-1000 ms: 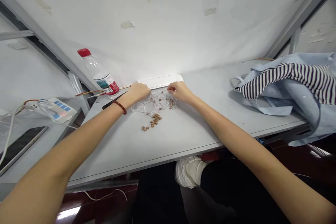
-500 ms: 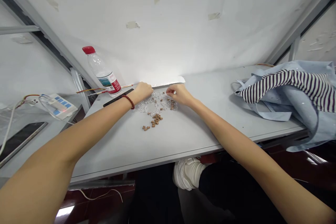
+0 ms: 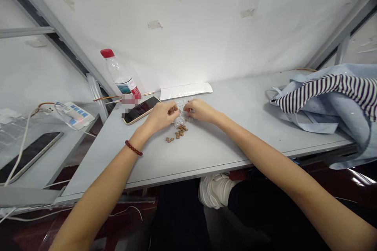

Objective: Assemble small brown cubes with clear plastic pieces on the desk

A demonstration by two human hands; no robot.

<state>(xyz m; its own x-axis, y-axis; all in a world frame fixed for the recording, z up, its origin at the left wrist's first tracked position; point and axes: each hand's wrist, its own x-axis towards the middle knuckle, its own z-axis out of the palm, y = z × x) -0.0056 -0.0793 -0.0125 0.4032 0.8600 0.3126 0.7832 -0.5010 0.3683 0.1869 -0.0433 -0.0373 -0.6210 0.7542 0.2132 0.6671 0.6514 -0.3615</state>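
A small heap of clear plastic pieces (image 3: pixel 179 124) lies on the table between my two hands. Just in front of it are several small brown pieces (image 3: pixel 180 130), with a few more off to the left. My left hand (image 3: pixel 162 115), a beaded bracelet (image 3: pixel 134 148) on its wrist, is at the heap's left side, thumb and fingers bent inward; whatever its fingertips hold is too small to name. From the right my right hand (image 3: pixel 201 110) reaches the heap with curled fingers, and its fingertips partly hide the clear pieces. Only a short gap separates the hands.
A dark-screened phone (image 3: pixel 142 110) lies left of my left hand, near a red-capped water bottle (image 3: pixel 122 74). Behind the heap a white strip (image 3: pixel 187 90) lies along the wall. Light-blue fabric with striped trim (image 3: pixel 318 98) covers the right end. A power strip (image 3: pixel 75 114) sits far left.
My left hand has drawn back toward me and turned, uncovering the phone and the white strip. The clear pieces are gathered more closely between the hands. The view has shifted slightly.
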